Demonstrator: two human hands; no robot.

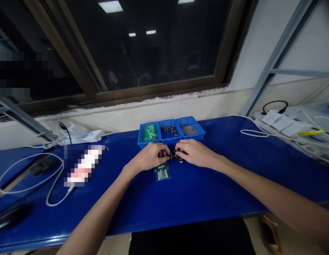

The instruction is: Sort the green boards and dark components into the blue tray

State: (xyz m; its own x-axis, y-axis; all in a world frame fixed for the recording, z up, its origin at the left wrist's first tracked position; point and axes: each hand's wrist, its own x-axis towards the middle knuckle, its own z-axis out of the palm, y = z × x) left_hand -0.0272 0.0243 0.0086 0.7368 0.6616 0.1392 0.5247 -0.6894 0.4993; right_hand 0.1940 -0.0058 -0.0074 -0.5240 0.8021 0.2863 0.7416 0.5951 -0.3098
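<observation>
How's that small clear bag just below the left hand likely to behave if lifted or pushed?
The small bag is probably floppy, since it looks like thin see-through film lying nearly flat. Its pale pieces lie at differing angles, so they may shift and sag toward the low end. Pushed, it might slide fairly easily on the smooth-looking blue tabletop.

We look out through a single camera worn on the person's head, facing forward and tipped down over the blue surface (207, 193). It sits above the near edge, close enough that the dark-clothed lap (191, 237) shows at the bottom of our frame. We see the left hand (154, 156) and right hand (193, 153) from above and behind, near mid-frame. Past them our wide view reaches the wall (122, 118) and window (159, 53), whose lower frame climbs toward the right.
</observation>
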